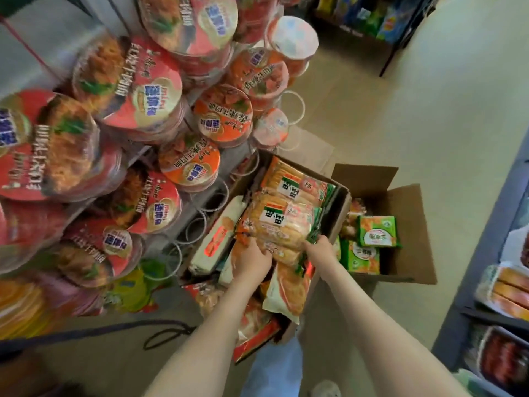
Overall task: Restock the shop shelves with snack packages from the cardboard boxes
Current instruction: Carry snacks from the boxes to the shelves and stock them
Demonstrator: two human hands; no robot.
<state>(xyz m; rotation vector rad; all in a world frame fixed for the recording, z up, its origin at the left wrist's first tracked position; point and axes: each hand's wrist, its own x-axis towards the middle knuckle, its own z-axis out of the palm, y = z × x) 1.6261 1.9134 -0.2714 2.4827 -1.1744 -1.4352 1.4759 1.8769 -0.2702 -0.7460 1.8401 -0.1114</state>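
- Snack package (pixel 279 224), orange with a green edge, lies on top of the near cardboard box (pixel 339 213), which is full of the same packs.
- The left hand (pixel 253 257) grips its near-left corner; the right hand (pixel 319 249) pinches its near-right edge.
- A white pack (pixel 217 236) sits at the box's left side.
- The second box (pixel 409 224), to the right, holds green packets (pixel 377 231).
- Noodle bowls (pixel 143 84) crowd the left rack.

beige floor (pixel 415 116), 2 cardboard boxes (pixel 412 224) on it
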